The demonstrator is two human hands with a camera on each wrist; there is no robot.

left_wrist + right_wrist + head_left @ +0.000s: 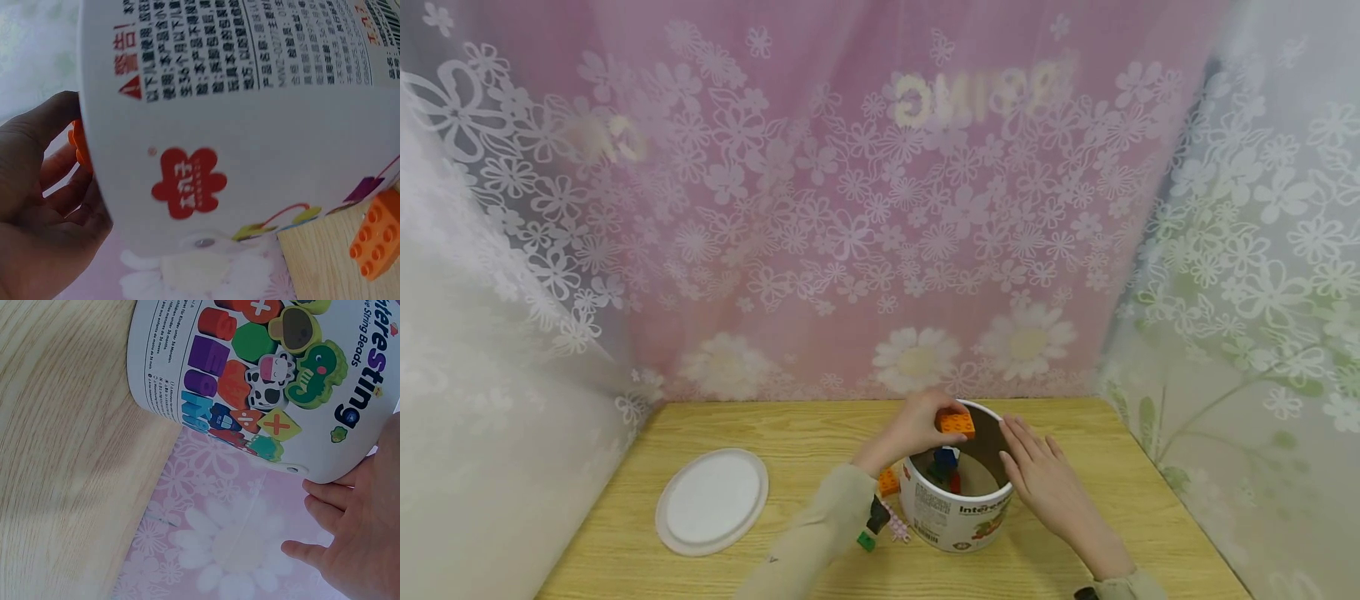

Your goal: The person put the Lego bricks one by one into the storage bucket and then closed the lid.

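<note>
My left hand [921, 425] pinches an orange toy brick [957, 426] over the mouth of a white round tub [958, 521]. In the left wrist view the tub wall hides most of that brick. Against the tub's right rim rests my right hand [1048, 483], its fingers fairly straight; the right wrist view shows its fingertips at the tub's printed side. Inside the tub lie a dark blue piece [947, 457], a red piece [955, 482] and some dark green ones. A second orange brick [889, 482] is on the table, left of the tub.
Beside the tub, near my left forearm, lie a black piece [877, 515], a green brick [867, 541] and a pink knobbly piece [896, 523]. A white round lid [713, 502] sits farther left on the wooden table [805, 442]. Flowered curtains [880, 250] enclose the table.
</note>
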